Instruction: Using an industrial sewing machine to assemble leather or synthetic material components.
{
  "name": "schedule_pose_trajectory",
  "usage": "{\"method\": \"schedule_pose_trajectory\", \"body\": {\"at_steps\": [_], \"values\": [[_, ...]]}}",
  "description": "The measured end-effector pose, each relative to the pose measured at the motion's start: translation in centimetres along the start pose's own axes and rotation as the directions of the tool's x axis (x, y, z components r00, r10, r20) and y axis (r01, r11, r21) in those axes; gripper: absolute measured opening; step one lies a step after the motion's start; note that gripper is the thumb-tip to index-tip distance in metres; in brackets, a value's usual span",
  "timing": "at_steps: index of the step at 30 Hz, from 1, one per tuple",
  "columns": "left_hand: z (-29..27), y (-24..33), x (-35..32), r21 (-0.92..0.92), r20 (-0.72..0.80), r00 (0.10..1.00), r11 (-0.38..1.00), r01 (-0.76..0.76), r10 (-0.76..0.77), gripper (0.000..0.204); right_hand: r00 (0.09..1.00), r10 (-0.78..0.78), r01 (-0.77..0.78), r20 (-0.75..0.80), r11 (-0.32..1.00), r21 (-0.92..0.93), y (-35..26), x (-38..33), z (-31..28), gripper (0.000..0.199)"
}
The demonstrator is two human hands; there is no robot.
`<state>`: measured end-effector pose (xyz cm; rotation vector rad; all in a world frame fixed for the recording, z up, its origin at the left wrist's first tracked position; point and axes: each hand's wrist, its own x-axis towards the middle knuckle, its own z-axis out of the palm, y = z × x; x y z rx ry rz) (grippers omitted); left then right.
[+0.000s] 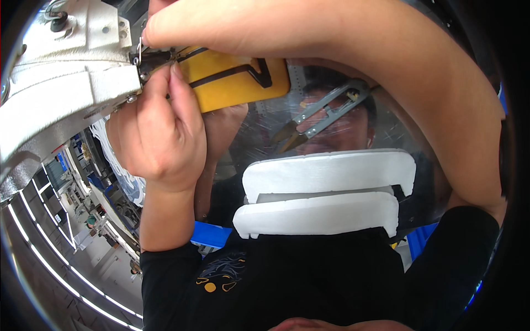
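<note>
1. Your left hand (165, 129) is raised to the white-painted metal sewing machine head (66, 83) at the upper left. Its fingers are curled and its fingertips (175, 77) are pinched together at the dark metal needle and presser-foot area (148, 59) of the machine.
2. Your right hand (182, 25) comes across the top of the view, with the forearm arching round from the right edge. Its fingertips press onto the same dark metal part from above, touching the upper edge of the yellow plastic template plate with black slot lines (237, 77).
3. That yellow plate sits just right of the needle area, between your two hands, its left end under the presser foot. Your left fingers touch its lower left edge. Whether either hand truly grips it, you cannot tell; both are closed down against it and the metal part.
4. Below the plate is a glossy clear sheet (386, 132) that mirrors you. On it lies a pair of grey metal thread snips with brass-coloured tips (323, 113), well clear of both hands.
5. Lower down, two white padded foam pieces with rounded corners (326, 193) lie stacked, one just above the other, touching, against your black shirt (287, 276).
6. At the lower left, a workshop with long ceiling lights shows in reflection.
</note>
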<state>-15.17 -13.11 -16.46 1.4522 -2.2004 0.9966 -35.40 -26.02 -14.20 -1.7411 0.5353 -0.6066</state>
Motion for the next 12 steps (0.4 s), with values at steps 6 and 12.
{"method": "schedule_pose_trajectory", "body": {"at_steps": [6,12], "values": [[0.8,-0.5,-0.2,-0.081,-0.06,0.998,0.997,-0.005,0.0,0.009,0.99,-0.122,0.123,-0.065,0.992,0.008,0.2,0.2,0.3,0.036],[-0.3,0.9,0.4,-0.047,0.05,0.997,0.997,0.065,-0.062,0.013,0.858,-0.503,0.27,0.107,0.264,-0.926,3.6,2.8,4.0,0.018]]}}
